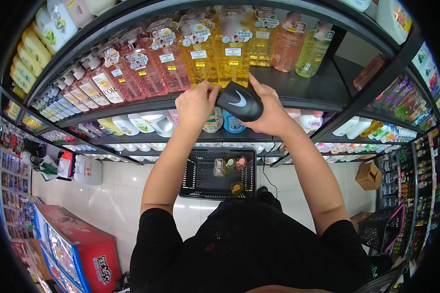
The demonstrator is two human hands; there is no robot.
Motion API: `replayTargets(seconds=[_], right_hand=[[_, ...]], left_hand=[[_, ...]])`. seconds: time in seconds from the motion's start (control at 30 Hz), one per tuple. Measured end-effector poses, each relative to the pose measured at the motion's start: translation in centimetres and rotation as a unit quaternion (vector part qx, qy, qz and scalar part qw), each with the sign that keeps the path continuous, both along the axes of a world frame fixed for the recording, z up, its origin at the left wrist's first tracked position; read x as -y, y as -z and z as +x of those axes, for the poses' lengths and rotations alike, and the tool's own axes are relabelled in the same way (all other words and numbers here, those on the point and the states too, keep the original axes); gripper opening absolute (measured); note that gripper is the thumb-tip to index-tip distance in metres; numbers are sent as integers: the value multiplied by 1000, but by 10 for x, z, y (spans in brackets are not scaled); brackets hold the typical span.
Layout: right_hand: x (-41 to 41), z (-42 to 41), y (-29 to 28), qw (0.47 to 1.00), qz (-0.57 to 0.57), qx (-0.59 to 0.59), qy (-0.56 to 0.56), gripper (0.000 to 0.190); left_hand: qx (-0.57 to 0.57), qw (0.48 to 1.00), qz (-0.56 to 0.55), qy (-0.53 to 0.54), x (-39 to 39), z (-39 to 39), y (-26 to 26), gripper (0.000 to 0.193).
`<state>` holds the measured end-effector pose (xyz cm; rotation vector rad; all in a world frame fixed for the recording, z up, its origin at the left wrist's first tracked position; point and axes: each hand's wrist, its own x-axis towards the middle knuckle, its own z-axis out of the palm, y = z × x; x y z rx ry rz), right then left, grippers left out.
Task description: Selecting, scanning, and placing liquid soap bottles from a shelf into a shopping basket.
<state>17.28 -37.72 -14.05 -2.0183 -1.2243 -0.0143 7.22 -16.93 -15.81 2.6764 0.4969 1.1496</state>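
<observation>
At the front edge of a dark shelf (pixel 311 104), my left hand (pixel 197 104) has its fingers bent and nearly together, by the foot of a yellow bottle (pixel 200 60). Whether it touches the bottle or holds anything small cannot be told. A black handheld scanner (pixel 241 102) lies in front of my right hand (pixel 271 106), with the fingers and thumb around it; its dark cord hangs down to the floor. Just behind the scanner stands another yellow bottle (pixel 233 55). Pink bottles (pixel 143 75) line the shelf to the left, and an orange bottle (pixel 288 45) and a green bottle (pixel 315 53) stand to the right.
Below, a black plastic basket (pixel 188 175) with several bottles stands on the tiled floor in front of my body. Lower shelves hold more bottles (pixel 161 122). A red freezer chest (pixel 95 245) is at the lower left; a cardboard box (pixel 368 176) lies at the right.
</observation>
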Motion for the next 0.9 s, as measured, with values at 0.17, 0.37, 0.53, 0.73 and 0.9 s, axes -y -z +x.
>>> replayTargets(seconds=[0.17,0.37,0.53,0.73,0.9], right_hand=[[-1,-3,0,1000,9,24,-16,66],[-1,-2,1,999,3,35,-13,56],[-5,-1,3,1000,-11,29,0,67],[-3,-1,3,999,1,51,-9,65],[-2,1,4,999,-9,53,-9,62]], left_hand=[[39,989,-119,84,8,-24,9,19],[255,953,147,72,-63,-42,-53,31],[186,926,329,9,-109,-32,-132,38],[-45,989,122,68,-126,-23,-172,41],[-62,985,143,78,-130,-24,-176,39]])
